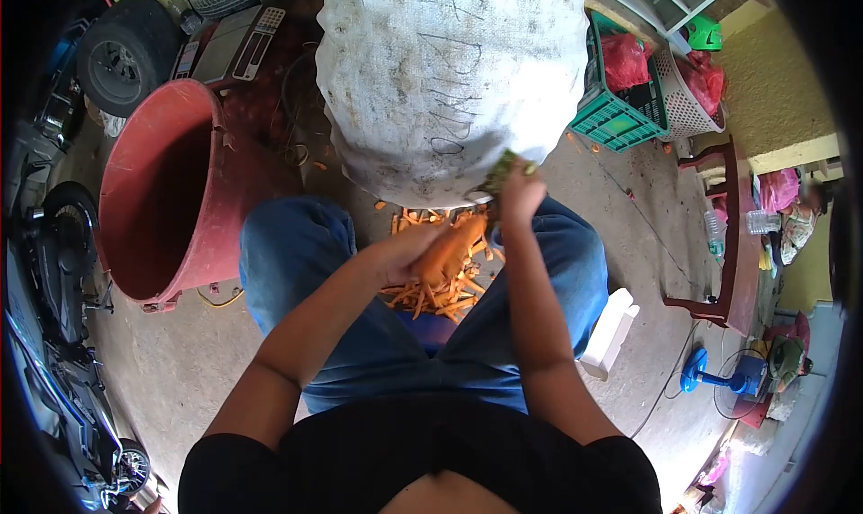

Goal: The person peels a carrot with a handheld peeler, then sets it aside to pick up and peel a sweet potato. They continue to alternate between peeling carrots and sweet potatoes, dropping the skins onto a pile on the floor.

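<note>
My left hand (409, 255) is closed around a long, peeled-looking orange vegetable (452, 247), shaped like a big carrot and blurred by motion. It is tilted up to the right between my knees. My right hand (523, 197) is just beyond its upper end, fingers wrapped around a mottled green thing (503, 167) whose kind I cannot make out. Motion smears this hand too. Beneath both hands lies a heap of orange vegetable strips (458, 296), partly hidden by my left hand and the vegetable. Blue material (426, 329) shows under the heap's near side.
A bulging white sack (449, 82) with handwriting stands right in front of my knees. To the left is a tall red bin (216, 181). Green crate (616, 109) and white basket (683, 91) stand at right. A white box (609, 334) lies beside my right leg.
</note>
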The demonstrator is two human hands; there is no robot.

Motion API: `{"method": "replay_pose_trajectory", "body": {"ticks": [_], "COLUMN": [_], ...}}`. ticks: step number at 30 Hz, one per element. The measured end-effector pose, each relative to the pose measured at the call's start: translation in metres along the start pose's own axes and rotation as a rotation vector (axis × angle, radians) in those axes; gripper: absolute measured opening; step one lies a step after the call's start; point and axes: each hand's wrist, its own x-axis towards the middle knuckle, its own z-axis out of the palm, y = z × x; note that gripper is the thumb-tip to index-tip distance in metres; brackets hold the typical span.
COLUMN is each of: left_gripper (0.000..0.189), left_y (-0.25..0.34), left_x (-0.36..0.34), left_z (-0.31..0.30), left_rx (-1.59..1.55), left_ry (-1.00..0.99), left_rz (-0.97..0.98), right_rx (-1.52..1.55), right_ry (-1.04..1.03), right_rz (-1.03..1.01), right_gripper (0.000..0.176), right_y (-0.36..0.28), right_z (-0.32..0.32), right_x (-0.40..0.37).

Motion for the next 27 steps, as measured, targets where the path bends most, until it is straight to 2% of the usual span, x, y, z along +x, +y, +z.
{"method": "replay_pose_trajectory", "body": {"ticks": [1, 2, 3, 4, 6, 7, 8, 10, 11, 12, 14, 17, 19, 20, 22, 23, 24, 26, 27], "left_gripper": [0.042, 0.043, 0.043, 0.043, 0.043, 0.042, 0.042, 0.038, 0.038, 0.037, 0.036, 0.036, 0.037, 0.037, 0.037, 0.036, 0.036, 0.036, 0.038], "left_y": [0.003, 0.005, 0.000, -0.001, 0.004, 0.012, 0.009, 0.001, 0.004, 0.005, 0.001, -0.004, -0.003, -0.004, -0.009, -0.010, -0.009, 0.001, 0.007], "left_x": [-0.010, -0.015, -0.007, 0.002, 0.016, 0.011, 0.017, 0.034, 0.030, 0.022, 0.017, 0.019, 0.017, 0.011, -0.004, -0.002, 0.000, 0.005, 0.002], "left_z": [0.014, 0.021, 0.008, -0.003, -0.020, -0.019, -0.023, -0.034, -0.028, -0.021, -0.017, -0.017, -0.014, -0.007, 0.010, 0.008, 0.004, -0.003, -0.001], "left_rx": [-0.011, -0.022, -0.063, -0.063, -0.302, -0.261, -0.259, -0.413, -0.410, -0.424, -0.444, -0.437, -0.174, -0.169, -0.165, -0.147, -0.145, -0.230, -0.203], "left_ry": [0.023, 0.044, -0.173, -0.178, -0.136, -0.101, -0.098, -0.020, -0.021, -0.049, -0.072, -0.001, 0.073, 0.069, 0.043, 0.029, 0.026, -0.060, -0.074], "left_rz": [-0.048, -0.100, -0.039, -0.039, 0.088, 0.120, 0.121, 0.191, 0.191, 0.193, 0.195, 0.156, 0.020, 0.019, -0.096, -0.128, -0.131, 0.016, 0.030], "right_rx": [-0.065, -0.103, -0.050, 0.006, 0.411, 0.378, 0.486, 0.415, 0.317, 0.362, 0.220, 0.177, 0.106, 0.167, -0.050, -0.031, -0.033, 0.025, 0.138], "right_ry": [0.081, 0.070, 0.057, 0.045, -0.088, -0.163, -0.230, -0.287, -0.242, -0.247, -0.225, -0.157, -0.028, 0.010, 0.168, 0.184, 0.187, 0.114, 0.042], "right_rz": [-0.064, 0.028, 0.064, 0.095, 0.177, 0.120, 0.111, -0.022, -0.213, -0.229, -0.230, -0.300, -0.289, -0.125, -0.022, 0.093, 0.095, 0.083, 0.087], "right_gripper": [0.024, 0.024, 0.024, 0.024, 0.024, 0.024, 0.024, 0.022, 0.022, 0.022, 0.022, 0.021, 0.020, 0.020, 0.025, 0.025, 0.025, 0.026, 0.025], "right_y": [0.000, 0.009, 0.020, -0.003, -0.029, -0.031, -0.051, -0.054, -0.066, -0.071, -0.073, -0.061, -0.043, -0.019, 0.003, 0.009, 0.014, 0.001, -0.010], "right_z": [-0.010, -0.008, -0.008, -0.017, -0.023, -0.021, -0.025, -0.016, -0.018, -0.016, -0.016, -0.011, -0.011, -0.006, -0.014, -0.019, -0.019, -0.024, -0.024], "right_x": [0.010, 0.023, 0.026, 0.022, 0.000, -0.011, -0.029, -0.053, -0.064, -0.072, -0.074, -0.069, -0.045, -0.019, 0.022, 0.031, 0.031, 0.025, 0.015]}}
